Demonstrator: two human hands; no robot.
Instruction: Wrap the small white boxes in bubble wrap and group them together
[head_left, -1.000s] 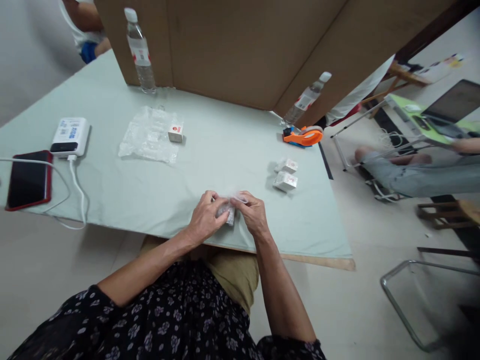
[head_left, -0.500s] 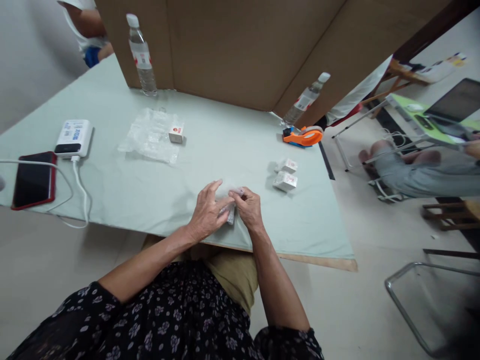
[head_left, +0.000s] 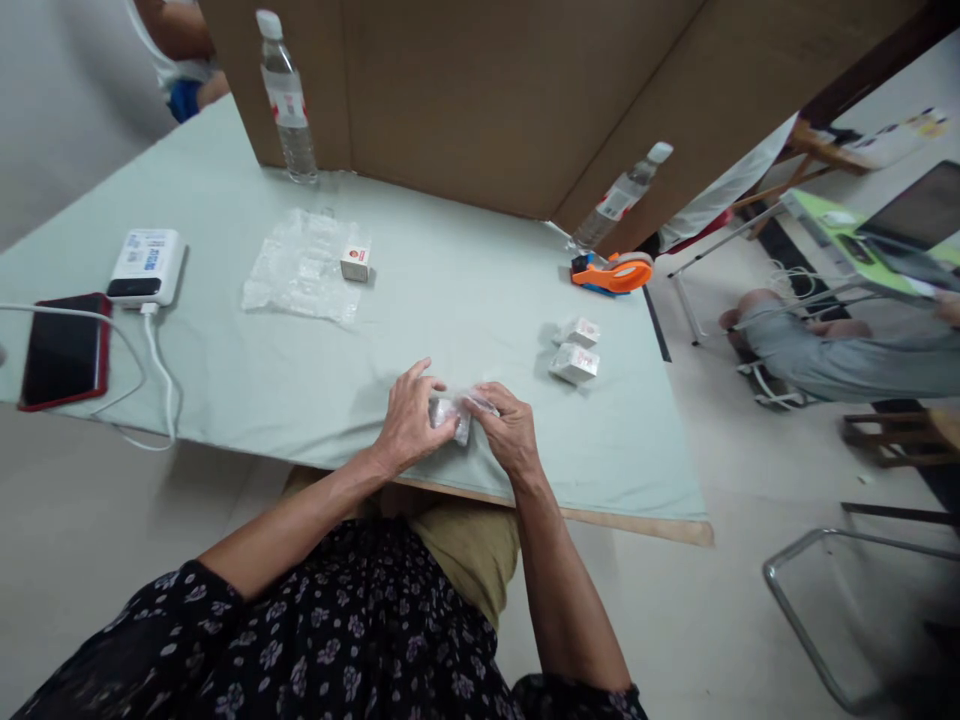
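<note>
Near the front edge of the pale green table (head_left: 450, 290), my left hand (head_left: 409, 420) and my right hand (head_left: 511, 432) both grip a small box in a clear plastic bag (head_left: 452, 414). The bag's loose top lies between my fingertips. Two more small bagged boxes (head_left: 574, 351) lie on the cloth just to the right. Farther left, a single small white box with a red mark (head_left: 355, 262) rests on a pile of clear bags (head_left: 300, 268).
An orange tape dispenser (head_left: 613, 272) sits at the table's far right, two water bottles (head_left: 286, 95) (head_left: 621, 194) against a cardboard wall (head_left: 487, 90). A power bank (head_left: 144, 264) and red phone (head_left: 64, 350) lie left. Another person's legs (head_left: 825, 345) are at right.
My left fingers lifted off the bag half a second ago and have closed back on it. The bagged box stays in the same spot.
</note>
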